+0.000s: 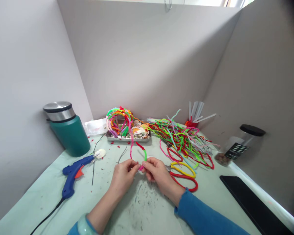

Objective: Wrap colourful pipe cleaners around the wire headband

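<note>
Teal flask (74, 135) far left; blue glue gun (72, 178) nearer. Person's left hand (123, 173) pinches a pink fuzzy strand (131, 147) at mid-table, before the metal tray (128, 140). Right hand (158, 171), just beside, pinches a green-and-red fuzzy length (145, 153). Red-and-yellow scissors (186, 175) adjacent; jar (240, 145) far right.

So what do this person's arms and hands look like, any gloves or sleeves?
The left hand and right hand are bare, without gloves. Both sleeves are blue, and a smooth, pale green bangle sits at the left one's edge.
</note>
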`<state>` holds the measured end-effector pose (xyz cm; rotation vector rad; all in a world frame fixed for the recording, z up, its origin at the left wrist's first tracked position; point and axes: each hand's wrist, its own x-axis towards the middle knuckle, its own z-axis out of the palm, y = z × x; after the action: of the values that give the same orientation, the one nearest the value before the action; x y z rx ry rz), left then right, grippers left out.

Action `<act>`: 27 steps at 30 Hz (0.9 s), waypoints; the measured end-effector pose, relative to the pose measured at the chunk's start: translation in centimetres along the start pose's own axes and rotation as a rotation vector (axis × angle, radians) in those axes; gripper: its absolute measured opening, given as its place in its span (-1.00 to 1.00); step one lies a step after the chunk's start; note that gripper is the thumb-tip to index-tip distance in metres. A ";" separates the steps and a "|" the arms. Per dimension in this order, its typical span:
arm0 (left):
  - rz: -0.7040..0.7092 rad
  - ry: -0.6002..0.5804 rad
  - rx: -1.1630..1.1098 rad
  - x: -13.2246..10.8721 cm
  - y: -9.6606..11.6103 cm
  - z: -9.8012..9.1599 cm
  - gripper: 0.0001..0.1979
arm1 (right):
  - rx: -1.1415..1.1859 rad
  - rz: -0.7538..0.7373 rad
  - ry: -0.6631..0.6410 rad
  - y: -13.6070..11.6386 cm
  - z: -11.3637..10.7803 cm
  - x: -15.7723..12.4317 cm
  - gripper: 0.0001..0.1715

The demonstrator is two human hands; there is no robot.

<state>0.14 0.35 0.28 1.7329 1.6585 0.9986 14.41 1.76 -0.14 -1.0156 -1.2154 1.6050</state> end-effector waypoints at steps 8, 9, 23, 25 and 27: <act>0.235 -0.102 0.075 -0.4 0.5 -0.2 -0.68 | 0.023 -0.039 0.018 0.3 -0.3 0.3 -0.70; 0.245 -0.112 0.066 -0.4 0.6 -0.2 -0.70 | 0.026 -0.043 0.017 0.4 -0.3 0.4 -0.69; 0.207 0.015 0.002 -0.2 0.1 -0.4 -0.73 | -0.593 -0.588 -0.006 0.9 -0.6 0.2 -0.86; 0.215 -0.003 -0.026 -0.2 0.0 -0.4 -0.74 | -0.619 -0.596 0.002 0.9 -0.6 0.1 -0.86; 0.219 -0.032 -0.046 -0.2 0.0 -0.5 -0.74 | -0.620 -0.583 0.032 0.9 -0.7 0.2 -0.85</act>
<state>-0.22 0.10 0.54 1.9192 1.4371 1.0922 14.91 2.00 -1.13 -0.9165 -1.8354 0.7680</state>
